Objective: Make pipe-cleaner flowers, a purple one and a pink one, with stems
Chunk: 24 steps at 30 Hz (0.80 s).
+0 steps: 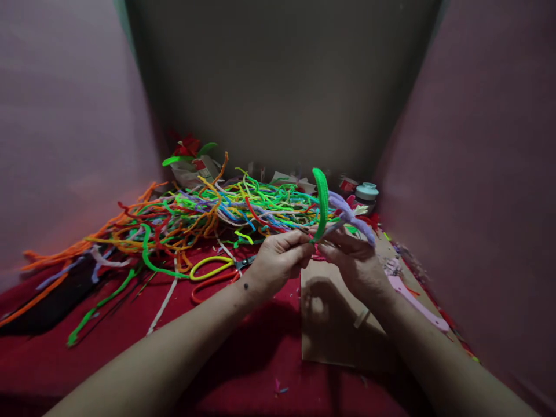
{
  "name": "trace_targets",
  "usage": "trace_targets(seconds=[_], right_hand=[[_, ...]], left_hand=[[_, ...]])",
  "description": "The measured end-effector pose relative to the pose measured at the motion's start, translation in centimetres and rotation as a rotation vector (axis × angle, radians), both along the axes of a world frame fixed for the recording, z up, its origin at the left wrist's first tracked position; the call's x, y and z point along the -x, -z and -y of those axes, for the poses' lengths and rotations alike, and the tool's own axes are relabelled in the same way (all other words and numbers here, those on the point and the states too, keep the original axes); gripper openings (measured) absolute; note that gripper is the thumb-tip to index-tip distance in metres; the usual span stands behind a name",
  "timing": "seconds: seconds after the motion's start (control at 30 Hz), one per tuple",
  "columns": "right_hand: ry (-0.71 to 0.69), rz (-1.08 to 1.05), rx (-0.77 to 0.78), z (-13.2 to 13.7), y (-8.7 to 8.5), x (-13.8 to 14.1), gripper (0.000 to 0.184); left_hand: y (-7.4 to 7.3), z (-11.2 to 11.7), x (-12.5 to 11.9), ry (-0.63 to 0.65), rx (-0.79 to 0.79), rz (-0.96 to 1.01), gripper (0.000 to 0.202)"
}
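Note:
My left hand [280, 253] is closed in a pinch at the lower end of a green pipe-cleaner leaf [321, 202], which stands up and curves over. Beside it, the fingers of my right hand [354, 260] are closed around the stem side of a purple pipe-cleaner flower [347, 213]. The two hands almost meet, and their fingertips hide where the leaf and flower come together. Below them lies a brown cardboard piece [330, 341]. Scissors [212, 269] with one yellow and one red handle loop rest left of my left wrist, blades partly hidden.
A big tangle of multicoloured pipe cleaners [243, 202] spreads across the red cloth [247, 359]. A jar with a pale blue lid [367, 191] stands at the back right. On the right lies a pink strip-shaped tool [419, 304]. Walls rise on both sides.

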State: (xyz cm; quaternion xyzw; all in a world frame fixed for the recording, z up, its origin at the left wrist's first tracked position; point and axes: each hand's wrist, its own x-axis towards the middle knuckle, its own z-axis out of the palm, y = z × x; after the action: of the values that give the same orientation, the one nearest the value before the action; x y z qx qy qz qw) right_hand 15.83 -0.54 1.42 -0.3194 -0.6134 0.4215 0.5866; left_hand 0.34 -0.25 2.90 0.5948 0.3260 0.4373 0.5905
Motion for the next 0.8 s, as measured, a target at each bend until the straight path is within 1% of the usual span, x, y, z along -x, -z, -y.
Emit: trace_targets(seconds=[0.07,0.13,0.3,0.37,0.43,0.5,0.57,0.67,0.73,0.8], right_hand=[[-0.055,-0.029,0.040,-0.2,0.1,-0.3,0.021],[-0.101,-0.043,0.068,-0.3,0.1,-0.5,0.019],[-0.232,-0.062,0.114,-0.3,-0.2,-0.9,0.018],[-0.246,-0.076,0.113,-0.2,-0.4,-0.9,0.016],[-0.233,-0.103,0.101,-0.1,-0.6,-0.7,0.011],[-0.210,-0.132,0.090,0.1,-0.7,-0.4,0.010],[-0.180,-0.159,0.089,0.2,-0.6,0.0,0.012],[-0.106,-0.186,0.083,0.3,-0.4,0.7,0.013],[-0.031,-0.176,0.075,0.2,-0.1,0.9,0.012],[0.025,-0.154,0.077,0.2,0.3,1.0,0.012]], left_hand=[[-0.1,-0.1,0.2,0.108,0.068,0.050,0.030],[0.1,-0.3,0.4,0.216,0.129,0.120,0.030],[0.7,-0.6,0.6,0.434,0.283,0.270,0.026],[0.9,-0.7,0.6,0.507,0.327,0.289,0.025],[0.9,-0.8,0.6,0.535,0.334,0.298,0.024],[0.9,-0.9,0.5,0.504,0.292,0.281,0.024],[0.7,-0.9,0.5,0.412,0.190,0.208,0.024],[0.3,-0.6,0.2,0.183,0.002,0.048,0.020],[0.2,-0.2,0.0,0.044,-0.079,-0.025,0.013],[0.3,0.1,-0.2,-0.065,-0.159,-0.076,0.010]])
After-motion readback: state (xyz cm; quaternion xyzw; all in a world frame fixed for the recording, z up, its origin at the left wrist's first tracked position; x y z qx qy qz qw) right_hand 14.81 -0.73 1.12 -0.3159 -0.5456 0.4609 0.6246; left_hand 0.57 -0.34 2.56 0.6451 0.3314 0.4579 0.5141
